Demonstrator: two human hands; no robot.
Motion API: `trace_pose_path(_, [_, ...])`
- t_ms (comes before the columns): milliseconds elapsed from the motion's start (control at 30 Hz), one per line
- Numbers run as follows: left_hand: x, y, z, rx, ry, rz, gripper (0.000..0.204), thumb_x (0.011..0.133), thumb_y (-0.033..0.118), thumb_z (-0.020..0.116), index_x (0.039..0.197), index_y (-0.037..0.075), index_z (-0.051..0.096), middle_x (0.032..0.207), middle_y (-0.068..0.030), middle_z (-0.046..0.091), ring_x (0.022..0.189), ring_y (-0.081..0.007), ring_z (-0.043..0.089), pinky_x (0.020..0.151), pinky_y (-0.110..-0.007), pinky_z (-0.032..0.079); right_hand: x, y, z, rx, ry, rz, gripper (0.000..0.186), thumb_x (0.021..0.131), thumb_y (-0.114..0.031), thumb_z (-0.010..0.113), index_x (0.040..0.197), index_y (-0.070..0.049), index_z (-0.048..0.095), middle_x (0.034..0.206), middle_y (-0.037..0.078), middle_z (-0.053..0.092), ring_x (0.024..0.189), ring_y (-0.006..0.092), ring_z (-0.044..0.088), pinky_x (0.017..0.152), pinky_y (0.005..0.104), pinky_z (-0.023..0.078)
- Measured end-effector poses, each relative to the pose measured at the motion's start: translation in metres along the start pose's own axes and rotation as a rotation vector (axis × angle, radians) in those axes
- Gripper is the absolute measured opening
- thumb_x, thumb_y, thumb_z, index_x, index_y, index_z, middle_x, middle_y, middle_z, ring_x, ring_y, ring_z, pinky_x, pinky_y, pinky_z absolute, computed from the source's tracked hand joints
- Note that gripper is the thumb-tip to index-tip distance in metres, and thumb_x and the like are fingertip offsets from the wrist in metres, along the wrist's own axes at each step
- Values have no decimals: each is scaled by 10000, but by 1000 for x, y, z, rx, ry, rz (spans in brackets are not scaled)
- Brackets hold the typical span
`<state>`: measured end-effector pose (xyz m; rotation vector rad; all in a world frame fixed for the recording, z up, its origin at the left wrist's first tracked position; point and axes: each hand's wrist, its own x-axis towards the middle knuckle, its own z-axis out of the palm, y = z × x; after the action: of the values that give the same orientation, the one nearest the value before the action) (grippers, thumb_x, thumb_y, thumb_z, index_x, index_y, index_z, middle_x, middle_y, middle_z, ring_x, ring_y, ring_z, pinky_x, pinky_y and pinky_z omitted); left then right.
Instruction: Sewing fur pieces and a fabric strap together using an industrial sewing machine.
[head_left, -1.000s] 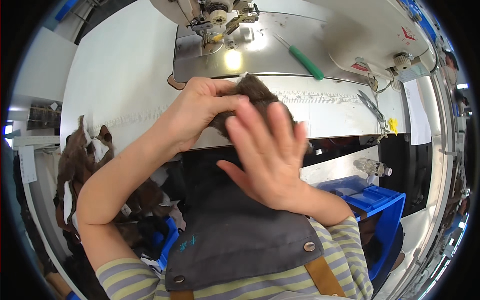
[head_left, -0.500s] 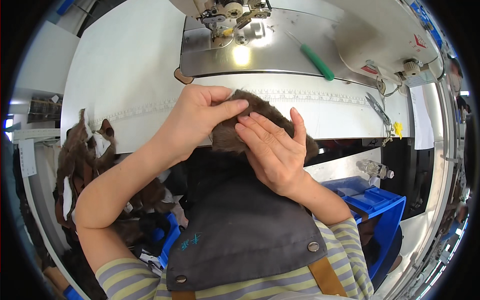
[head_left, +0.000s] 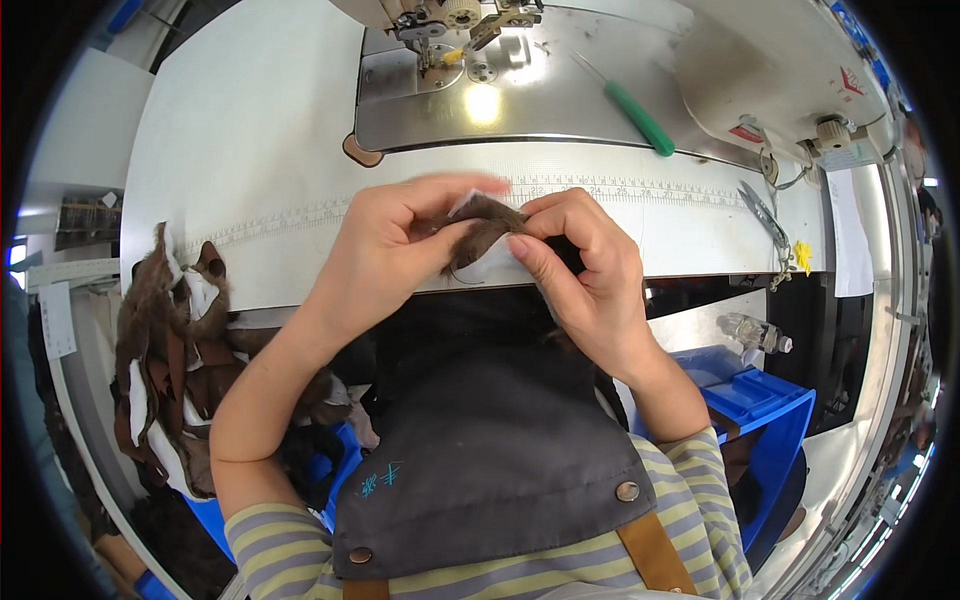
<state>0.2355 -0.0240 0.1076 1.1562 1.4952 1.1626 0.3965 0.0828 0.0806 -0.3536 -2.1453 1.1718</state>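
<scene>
A small piece of dark brown fur with a white backing (head_left: 488,228) is held between the person's two bare hands, over the near edge of the white surface (head_left: 240,120). The left hand (head_left: 395,240) is closed on its left part, the thumb on the near side and the fingers mostly behind; the right hand (head_left: 590,260) pinches its right end between thumb and bent forefinger. The piece is bent, so that both fur and white backing show. Beyond it, a printed ruler scale (head_left: 660,188) runs across the surface. Farther back, a shiny metal sewing machine bed (head_left: 560,110) bears a thin-pointed tool with a green handle (head_left: 640,118). Silver metal scissors (head_left: 765,215) lie toward the right, just beside a small bright yellow object (head_left: 803,257). A heap of brown fur pieces with white backing (head_left: 150,330) sits at the left, near the person's left forearm.
</scene>
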Motion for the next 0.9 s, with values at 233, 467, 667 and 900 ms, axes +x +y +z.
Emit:
trace_pose_path(233, [-9,-4,4,127,132,282,263,816,-27,614,1074,27,617,913,-35,633,761,-96,581,686,-204,456,-2,-1,4,33,14,62,127,791,9,668,834,2,548,826,118,577,685,240,581,598,302,454])
trace_pose_path(467, [-10,-21,10,179,301,301,147,780,-7,678,926,5,684,936,-87,670,833,-150,634,712,-241,494,-5,-1,13,-20,51,1,159,764,1,684,864,-27,564,835,98,586,711,244,589,632,321,449])
trace_pose_path(667, [-11,-21,7,177,261,294,132,789,-17,668,920,-3,680,925,-86,667,828,-138,629,712,-237,494,-8,5,9,-3,-21,-13,164,739,22,690,849,-20,575,793,95,581,708,257,585,621,332,457])
trace_pose_path(900, [-17,-24,10,-121,210,189,169,778,-105,651,931,-43,615,988,-134,646,903,-166,615,806,-279,500,-6,4,8,70,3,-23,141,754,53,673,815,1,557,780,108,573,681,238,579,578,305,455])
